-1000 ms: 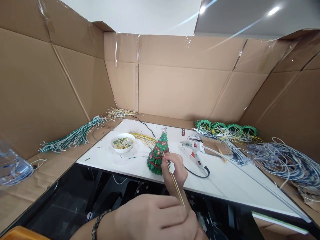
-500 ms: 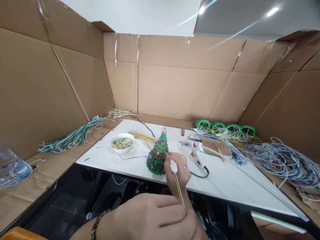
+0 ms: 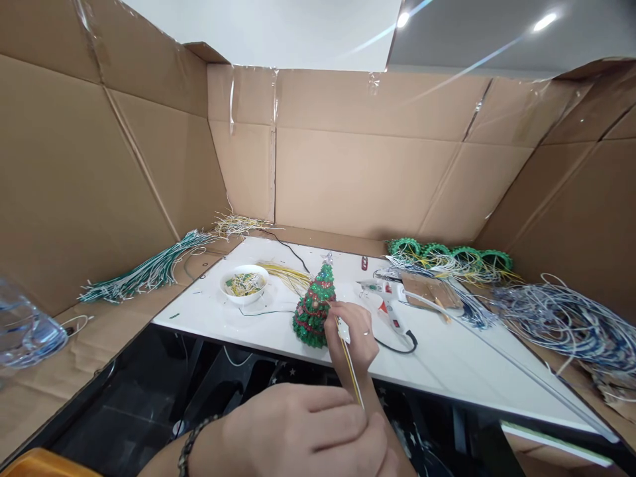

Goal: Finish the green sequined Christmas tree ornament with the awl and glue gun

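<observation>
A small green tree [image 3: 315, 303] with red trim and a pale star on top stands upright near the table's front edge. Just right of it is my right hand [image 3: 354, 334], its thumb and fingers pinched on thin white and yellow wires [image 3: 354, 376]. The wires run down toward me to my left hand [image 3: 303, 430], which is large in the foreground, wears a bracelet and has its fingers closed on the lower end. That end is hidden by the fingers. A small white piece [image 3: 344, 329] shows at my right palm.
On the white table [image 3: 199, 308] are a bowl [image 3: 222, 289] of wire offcuts, yellow wires [image 3: 285, 273], a glue gun [image 3: 390, 298] and a cardboard piece [image 3: 431, 291]. Green rings [image 3: 434, 250], a wire coil [image 3: 566, 321] and green-white wires [image 3: 149, 270] lie around it. Cardboard walls enclose the table.
My right hand has shifted very slightly left against the tree, and the wires tilt a little differently. Both hands keep their grip; the whole view has drifted slightly.
</observation>
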The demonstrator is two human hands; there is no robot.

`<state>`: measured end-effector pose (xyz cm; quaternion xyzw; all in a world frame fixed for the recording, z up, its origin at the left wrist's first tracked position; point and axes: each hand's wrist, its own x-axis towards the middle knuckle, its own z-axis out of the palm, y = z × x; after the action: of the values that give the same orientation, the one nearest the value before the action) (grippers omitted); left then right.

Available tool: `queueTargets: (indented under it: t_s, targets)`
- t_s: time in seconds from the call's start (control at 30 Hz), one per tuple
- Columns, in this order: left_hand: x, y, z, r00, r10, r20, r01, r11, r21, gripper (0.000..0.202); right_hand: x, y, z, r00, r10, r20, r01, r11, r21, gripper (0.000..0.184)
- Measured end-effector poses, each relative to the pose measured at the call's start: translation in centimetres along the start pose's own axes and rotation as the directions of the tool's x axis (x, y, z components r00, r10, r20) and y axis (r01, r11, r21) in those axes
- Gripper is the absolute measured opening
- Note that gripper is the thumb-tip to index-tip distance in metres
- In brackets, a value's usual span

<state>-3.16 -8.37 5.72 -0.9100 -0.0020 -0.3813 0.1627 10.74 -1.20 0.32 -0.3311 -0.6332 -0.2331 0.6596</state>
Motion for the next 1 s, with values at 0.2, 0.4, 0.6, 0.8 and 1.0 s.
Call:
queueTargets:
  t_s: [0.2, 0.4, 0.6, 0.8, 1.0]
  targets:
    - [0.0, -0.5, -0.1, 1.000, 0.017, 0.004, -0.017, 1.000, 0.006, 0.009, 0.0, 0.3, -0.2, 0.999, -0.034, -0.009, 0.034, 0.999, -0.039, 0.024]
    - [0.2, -1.0, -0.7, 0.999, 0.054, 0.000, -0.054, 0.999, 0.001, 0.009, 0.0, 0.4, -0.3, 0.998, -0.062, -0.011, 0.061, 0.996, -0.063, 0.022]
    - [0.8, -0.9, -1.3, 0.999, 0.042, -0.024, -0.041, 0.999, 0.022, 0.008, -0.5, 0.4, -0.2, 0.996, -0.090, 0.010, 0.090, 0.995, -0.041, 0.024]
    - [0.7, -0.7, -1.5, 1.000, -0.007, -0.011, 0.007, 1.000, 0.011, 0.007, -0.9, 0.5, 0.1, 0.992, -0.122, 0.027, 0.123, 0.992, -0.035, 0.026]
    - [0.3, 0.7, -1.4, 0.983, -0.182, 0.004, 0.182, 0.983, -0.037, 0.015, -0.7, 0.6, 0.3, 0.995, -0.097, 0.004, 0.097, 0.995, 0.008, 0.030]
